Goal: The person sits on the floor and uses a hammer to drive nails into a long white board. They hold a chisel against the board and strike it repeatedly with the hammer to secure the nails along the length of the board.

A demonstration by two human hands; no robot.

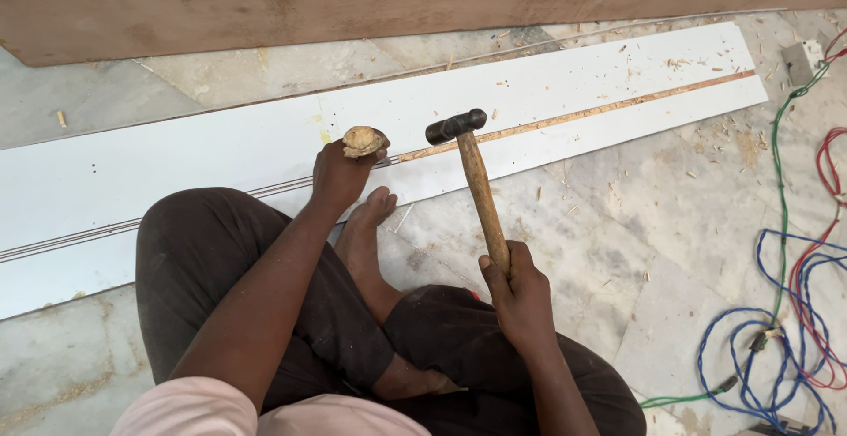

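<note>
Sitting cross-legged on the marble floor [635, 251], the person is working over a long white laminated board [221, 149]. The left hand [340, 171] is wrapping closed around a chisel, whose battered wooden handle top [363, 141] is showing above the fist; its blade is meeting a narrow groove [573, 116] that is running lengthwise along the board. The right hand [520, 299] is gripping the wooden shaft of a hammer [472, 176], whose dark head is hanging just beside the chisel handle, not touching it. A bare foot [366, 224] is resting against the board's near edge. Coloured cables [794, 312] are lying coiled on the floor, well apart to the right.
</note>
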